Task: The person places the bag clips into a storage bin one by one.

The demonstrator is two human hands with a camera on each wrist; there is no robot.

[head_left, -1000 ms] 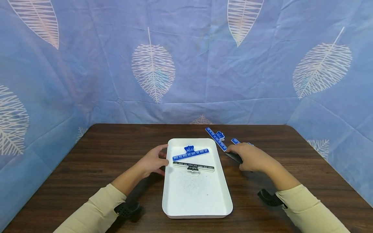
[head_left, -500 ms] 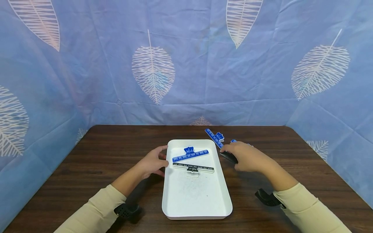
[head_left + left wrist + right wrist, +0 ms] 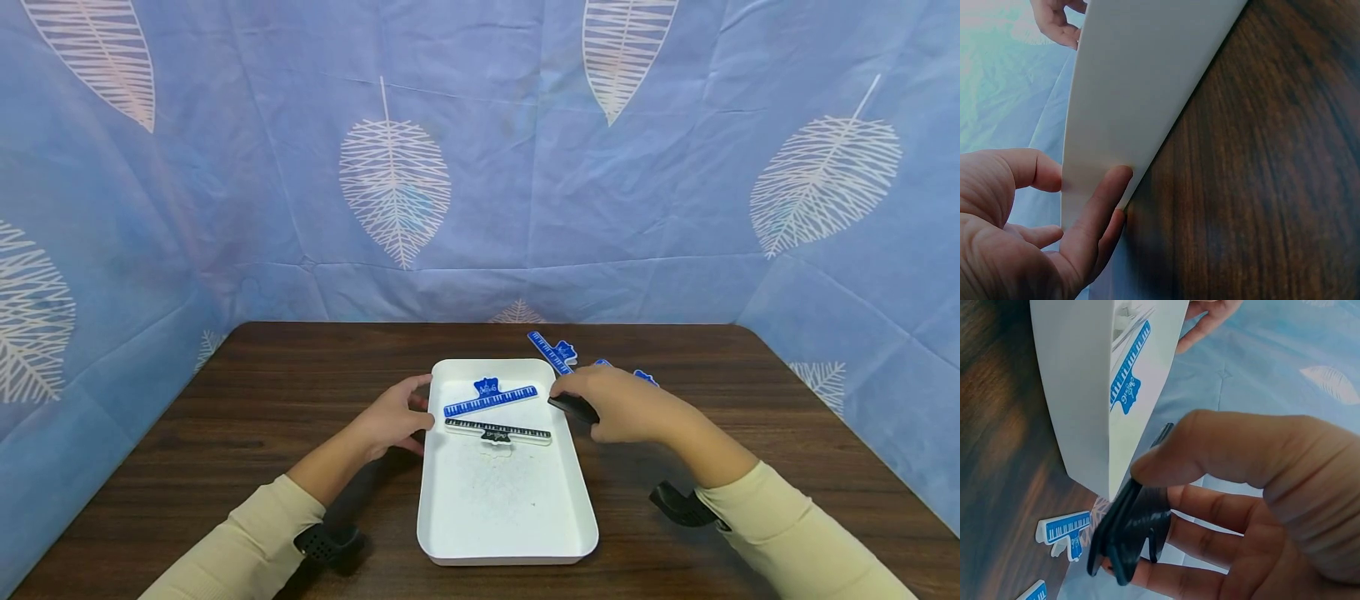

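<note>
My right hand (image 3: pixel 630 408) pinches a black music-page clip (image 3: pixel 1141 519) between thumb and fingers, just outside the right rim of a white tray (image 3: pixel 510 517). The right wrist view shows its plain dark bar and grip tabs. On the tray's left, my left hand (image 3: pixel 390 421) rests its fingers against the outer wall, as the left wrist view also shows. Inside the tray lie a blue clip with piano-key print (image 3: pixel 491 402) and, nearer, a black-and-white piano-key clip (image 3: pixel 497 432).
A blue piano-key clip (image 3: pixel 552 352) lies on the dark wooden table (image 3: pixel 337 358) beyond the tray's right corner. Another blue clip (image 3: pixel 646 377) is partly hidden behind my right hand. A blue cloth with white leaves (image 3: pixel 480 192) hangs behind the table.
My right hand has moved left with the black clip, from the table beside the blue clips to the tray's right rim. The left hand and the tray have stayed in place.
</note>
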